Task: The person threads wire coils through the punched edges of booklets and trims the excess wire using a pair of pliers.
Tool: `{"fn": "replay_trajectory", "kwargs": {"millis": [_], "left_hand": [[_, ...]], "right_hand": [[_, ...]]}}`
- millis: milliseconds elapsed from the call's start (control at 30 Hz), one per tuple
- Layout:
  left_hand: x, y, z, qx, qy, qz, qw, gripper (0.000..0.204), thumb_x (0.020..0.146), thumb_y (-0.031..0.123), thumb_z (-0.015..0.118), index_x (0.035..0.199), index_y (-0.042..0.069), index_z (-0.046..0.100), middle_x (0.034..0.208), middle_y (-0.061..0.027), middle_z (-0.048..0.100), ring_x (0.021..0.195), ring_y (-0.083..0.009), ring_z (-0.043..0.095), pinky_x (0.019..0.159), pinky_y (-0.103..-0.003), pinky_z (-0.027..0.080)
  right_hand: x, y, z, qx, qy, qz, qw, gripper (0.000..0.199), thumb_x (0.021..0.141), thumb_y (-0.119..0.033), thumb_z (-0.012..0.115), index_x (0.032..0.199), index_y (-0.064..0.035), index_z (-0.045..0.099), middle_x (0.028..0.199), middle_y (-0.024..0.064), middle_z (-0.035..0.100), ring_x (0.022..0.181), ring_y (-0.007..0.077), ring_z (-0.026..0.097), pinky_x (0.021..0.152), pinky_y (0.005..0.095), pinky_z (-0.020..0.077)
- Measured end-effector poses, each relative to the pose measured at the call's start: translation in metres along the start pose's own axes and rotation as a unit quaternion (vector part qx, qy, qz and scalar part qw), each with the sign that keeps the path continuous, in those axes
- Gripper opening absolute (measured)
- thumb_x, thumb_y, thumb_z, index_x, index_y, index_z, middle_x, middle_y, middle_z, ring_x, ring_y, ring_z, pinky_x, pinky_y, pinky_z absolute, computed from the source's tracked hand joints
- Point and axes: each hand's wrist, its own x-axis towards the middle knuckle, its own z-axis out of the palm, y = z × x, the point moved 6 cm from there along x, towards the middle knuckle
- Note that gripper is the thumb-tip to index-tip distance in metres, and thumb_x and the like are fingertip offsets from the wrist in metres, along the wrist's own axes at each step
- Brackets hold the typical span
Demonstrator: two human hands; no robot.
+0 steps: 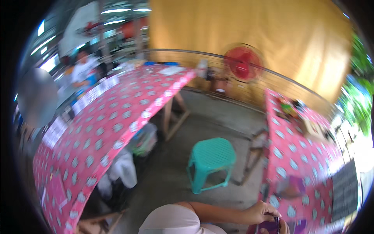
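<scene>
My left arm reaches across the bottom toward the right table, and my left hand (260, 213) is closed on a purple item with a dark edge (270, 226). Its kind does not show, as the lower picture edge cuts it off. Against the same item lies my right hand (285, 227), only partly in view with its fingers bent around the far side. Both hands are at the near corner of the right table (281, 171), which has a pink patterned cover. Just beyond them on that table is a smeared purple and tan thing (292, 186).
A green plastic stool (213, 154) stands on the concrete floor. A long pink-covered table (113, 113) curves along the left, with bags (124, 169) below. A red fan (244, 64) stands before a yellow curtain (249, 23). A box (313, 130) sits on the right table. People (83, 68) are far left.
</scene>
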Motion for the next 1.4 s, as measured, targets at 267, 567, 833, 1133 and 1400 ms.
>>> {"fn": "replay_trajectory", "kwargs": {"millis": [267, 567, 833, 1133, 1400], "left_hand": [[-0.119, 0.052, -0.136, 0.142, 0.250, -0.003, 0.958, 0.023, 0.077, -0.002, 0.066, 0.100, -0.002, 0.067, 0.090, -0.0094, 0.070, 0.085, -0.0132, 0.065, 0.078, -0.028, 0.050], [-0.237, 0.091, -0.202, 0.121, 0.381, -0.023, 0.917, 0.027, 0.083, 0.001, 0.064, 0.111, 0.001, 0.065, 0.105, -0.0087, 0.067, 0.094, -0.0140, 0.064, 0.084, -0.027, 0.051], [-0.288, 0.103, -0.219, 0.169, 0.438, -0.046, 0.882, 0.026, 0.084, 0.003, 0.066, 0.110, 0.003, 0.066, 0.104, -0.0070, 0.067, 0.092, -0.0125, 0.063, 0.081, -0.026, 0.050], [-0.286, 0.097, -0.221, 0.145, 0.404, -0.028, 0.903, 0.025, 0.084, 0.003, 0.066, 0.109, 0.002, 0.066, 0.105, -0.0071, 0.067, 0.092, -0.0116, 0.063, 0.082, -0.025, 0.049], [-0.269, 0.095, -0.217, 0.158, 0.376, -0.089, 0.909, 0.024, 0.086, 0.003, 0.064, 0.110, 0.000, 0.065, 0.104, -0.0085, 0.067, 0.096, -0.0127, 0.063, 0.085, -0.027, 0.050]], "right_hand": [[0.052, -0.094, 0.121, 0.170, -0.190, -0.157, 0.954, 0.034, 0.082, -0.022, 0.071, 0.109, -0.0029, 0.065, 0.088, 0.0153, 0.069, 0.072, 0.0234, 0.065, 0.064, 0.0349, 0.0502], [0.035, -0.211, 0.190, 0.301, -0.063, -0.308, 0.900, 0.019, 0.077, -0.013, 0.076, 0.084, 0.0010, 0.065, 0.073, 0.0108, 0.061, 0.062, 0.0232, 0.057, 0.056, 0.0352, 0.0457], [0.023, -0.247, 0.216, 0.293, -0.173, -0.306, 0.889, 0.033, 0.070, -0.020, 0.081, 0.083, 0.0029, 0.061, 0.070, 0.0155, 0.059, 0.063, 0.0289, 0.055, 0.060, 0.0397, 0.0456], [0.012, -0.250, 0.204, 0.291, -0.075, -0.384, 0.873, 0.027, 0.072, -0.012, 0.079, 0.080, 0.0058, 0.060, 0.076, 0.0157, 0.057, 0.062, 0.0241, 0.054, 0.055, 0.0362, 0.0453], [0.011, -0.241, 0.190, 0.302, -0.120, -0.284, 0.902, 0.029, 0.070, -0.011, 0.081, 0.082, 0.0035, 0.059, 0.076, 0.0141, 0.056, 0.062, 0.0241, 0.053, 0.058, 0.0352, 0.0452]]}}
